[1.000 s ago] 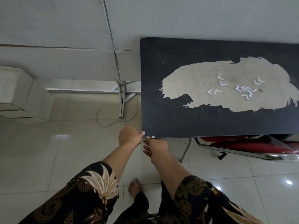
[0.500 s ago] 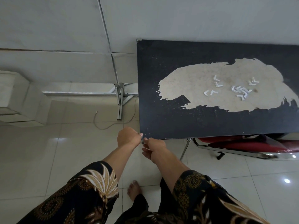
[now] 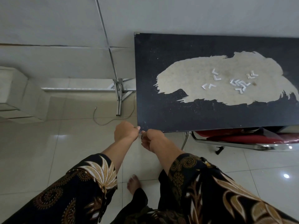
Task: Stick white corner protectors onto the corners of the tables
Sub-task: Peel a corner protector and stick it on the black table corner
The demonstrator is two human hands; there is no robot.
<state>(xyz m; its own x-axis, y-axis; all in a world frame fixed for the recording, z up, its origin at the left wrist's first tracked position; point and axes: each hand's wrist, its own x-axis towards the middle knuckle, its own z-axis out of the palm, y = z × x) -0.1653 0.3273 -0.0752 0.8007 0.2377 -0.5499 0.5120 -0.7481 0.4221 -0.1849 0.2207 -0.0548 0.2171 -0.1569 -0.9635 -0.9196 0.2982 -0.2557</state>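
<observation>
Black surface (image 3: 161,113), near-left corner: left hand (image 3: 125,131) and right hand (image 3: 152,138) stay pinching it, fingers (image 3: 145,143) curled, protector likely seating.

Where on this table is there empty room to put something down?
Bare table: the black strip between the worn patch and the near edge, and the black band by the wall. Crowded: the corner protectors on the patch, and the near left corner, where left hand and right hand are.

Table (image 3: 161,113) — one; left hand (image 3: 125,132), right hand (image 3: 152,138); corner protectors (image 3: 237,82) — roughly eleven.
</observation>
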